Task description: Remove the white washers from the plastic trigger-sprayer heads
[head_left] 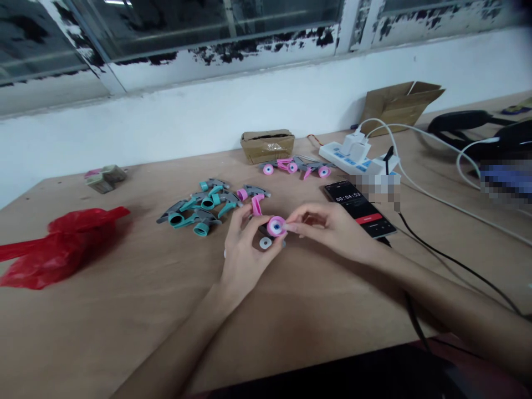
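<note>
My left hand (243,249) is closed around a grey and pink spray-nozzle head (261,221), holding it just above the wooden table (124,310). My right hand (328,227) pinches the nozzle's pink round cap (276,226) from the right. A small white ring (265,243) shows under the cap, by my left fingers. Just beyond my hands lies another pink and grey nozzle (251,193). A pile of teal and grey nozzles (199,209) lies to the left of it.
More pink nozzles (295,165) lie in front of a small cardboard box (267,145). A phone showing a timer (359,208), a white power strip (353,156) and cables sit to the right. A red plastic bag (66,244) lies at the left.
</note>
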Available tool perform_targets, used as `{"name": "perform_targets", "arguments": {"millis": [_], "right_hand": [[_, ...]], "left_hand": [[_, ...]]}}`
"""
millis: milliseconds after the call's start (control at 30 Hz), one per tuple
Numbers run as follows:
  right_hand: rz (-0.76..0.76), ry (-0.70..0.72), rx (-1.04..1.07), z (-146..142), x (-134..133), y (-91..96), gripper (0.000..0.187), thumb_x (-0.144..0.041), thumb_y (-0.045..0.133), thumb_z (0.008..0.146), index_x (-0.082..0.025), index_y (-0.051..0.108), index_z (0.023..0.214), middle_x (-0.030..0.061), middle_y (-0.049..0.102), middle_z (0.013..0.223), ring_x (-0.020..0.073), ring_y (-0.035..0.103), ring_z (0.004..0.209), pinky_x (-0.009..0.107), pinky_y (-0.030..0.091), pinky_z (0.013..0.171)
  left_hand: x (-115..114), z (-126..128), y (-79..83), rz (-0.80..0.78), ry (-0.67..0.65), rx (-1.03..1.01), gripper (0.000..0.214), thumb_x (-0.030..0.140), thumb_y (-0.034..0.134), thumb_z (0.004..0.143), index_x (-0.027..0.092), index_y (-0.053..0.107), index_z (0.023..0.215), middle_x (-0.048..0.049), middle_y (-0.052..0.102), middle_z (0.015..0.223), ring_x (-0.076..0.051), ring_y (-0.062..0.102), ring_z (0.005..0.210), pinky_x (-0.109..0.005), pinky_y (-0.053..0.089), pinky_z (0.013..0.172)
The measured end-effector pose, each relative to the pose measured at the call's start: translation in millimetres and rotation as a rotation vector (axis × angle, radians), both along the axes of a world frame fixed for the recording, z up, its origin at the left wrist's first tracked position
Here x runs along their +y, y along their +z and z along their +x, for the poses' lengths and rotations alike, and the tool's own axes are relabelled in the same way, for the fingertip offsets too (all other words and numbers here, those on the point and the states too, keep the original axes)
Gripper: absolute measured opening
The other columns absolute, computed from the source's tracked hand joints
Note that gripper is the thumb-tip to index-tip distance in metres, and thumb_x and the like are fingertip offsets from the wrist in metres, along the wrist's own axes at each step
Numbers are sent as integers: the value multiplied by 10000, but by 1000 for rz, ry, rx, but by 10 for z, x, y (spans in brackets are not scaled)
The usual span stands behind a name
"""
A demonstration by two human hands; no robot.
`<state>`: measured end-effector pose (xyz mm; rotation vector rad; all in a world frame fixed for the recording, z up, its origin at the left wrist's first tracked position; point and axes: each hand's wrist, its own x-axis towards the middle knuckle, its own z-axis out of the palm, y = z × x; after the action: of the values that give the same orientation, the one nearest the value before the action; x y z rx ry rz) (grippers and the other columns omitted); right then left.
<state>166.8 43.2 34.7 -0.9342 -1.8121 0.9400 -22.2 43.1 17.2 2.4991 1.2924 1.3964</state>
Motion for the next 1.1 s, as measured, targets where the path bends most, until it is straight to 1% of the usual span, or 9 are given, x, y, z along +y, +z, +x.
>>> {"name": "perform_targets", "arguments": {"millis": [67,100,233,400,500,633,867,1000,1100], "right_hand": [[95,-35,-87,-32,-50,-3,144,-303,581,846,-206,680,889,19,670,880,141,604,753,262,458,687],[141,-63,-124,-51,-71,-16,136,-280,574,853,-214,685,895,20,670,888,143,609,764,263,461,693],[276,-146,-241,-105,-116,-75,175,-201,522,879,-215,683,947,33,668,896,153,620,790,285,476,733],[370,-171,-296,-99,-122,-97,220,-153,484,890,-197,672,995,51,665,907,158,624,812,297,488,757],[370,-174,-316,-101,-131,-97,221,-134,486,885,-185,672,995,57,663,916,160,623,813,292,488,752],[323,-213,-294,-136,-158,-102,204,-141,501,882,-167,676,984,61,659,885,157,621,785,280,487,732],[290,-268,-239,-190,-177,-174,194,-179,501,891,-201,675,974,44,636,877,148,592,755,275,469,687],[282,-293,-243,-193,-134,-213,172,-186,518,884,-195,680,940,34,591,814,149,569,742,275,457,657],[281,-297,-235,-179,-98,-219,157,-199,520,883,-201,676,902,33,571,828,148,556,740,273,452,637]], "left_hand": [[23,-12,-19,7,3,36,229,212,669,733,224,579,944,-42,495,1055,-212,549,1007,-409,491,882],[26,-13,-27,9,9,47,226,202,663,733,219,582,943,-44,489,1040,-208,547,998,-399,493,879],[14,1,-34,43,44,66,216,184,660,726,210,603,933,-59,460,1042,-224,517,1028,-411,477,895],[-8,10,-34,50,73,86,218,199,673,719,194,619,931,-72,446,1033,-233,514,1023,-398,484,874],[-7,5,-43,74,74,106,224,208,670,728,194,613,944,-81,435,1066,-241,511,1040,-410,476,888],[-3,-1,-42,115,62,133,221,213,655,750,196,595,961,-90,439,1090,-244,516,1036,-422,482,876],[-7,-8,-62,162,77,175,251,203,651,764,208,576,1004,-102,436,1127,-269,507,1076,-450,496,874],[14,-16,-93,172,51,197,236,198,641,779,207,574,1005,-102,438,1147,-274,495,1112,-475,485,911],[30,-15,-101,170,37,187,238,211,638,788,220,572,1016,-92,447,1145,-257,512,1087,-472,492,908]]}}
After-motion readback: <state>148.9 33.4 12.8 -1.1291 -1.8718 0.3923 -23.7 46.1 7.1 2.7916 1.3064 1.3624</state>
